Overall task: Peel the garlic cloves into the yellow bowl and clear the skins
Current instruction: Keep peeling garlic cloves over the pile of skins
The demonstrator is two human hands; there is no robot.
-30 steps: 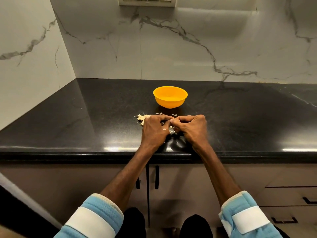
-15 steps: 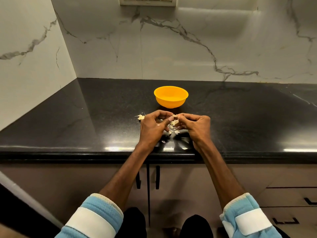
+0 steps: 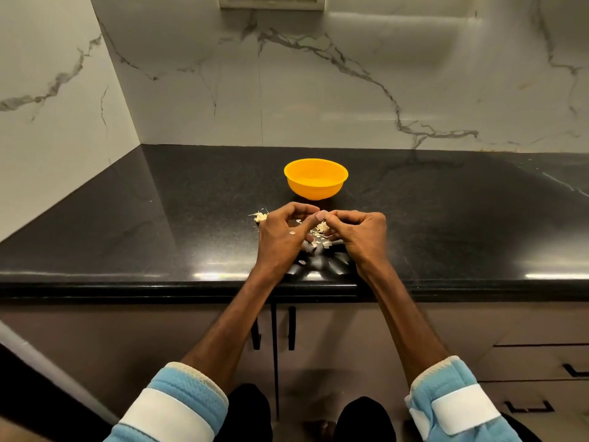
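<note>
One head-worn wide-angle view looks forward and down over the black countertop (image 3: 159,224) toward the marble wall (image 3: 350,90).

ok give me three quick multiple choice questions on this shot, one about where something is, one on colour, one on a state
1. Where is the yellow bowl relative to the left hand and right hand?
A. beyond them, toward the wall
B. left of them
C. nearer the person than them

2. What colour is the counter?
A. white
B. black
C. brown

3. What are the hands doing?
A. lying flat
B. one reaches into the bowl
C. fingers curled, pinching garlic between them

Answers: 1 A, the bowl sits behind the fingertips; 2 B, the top is glossy black; 3 C, both sets of fingertips meet over loose skins.
</note>
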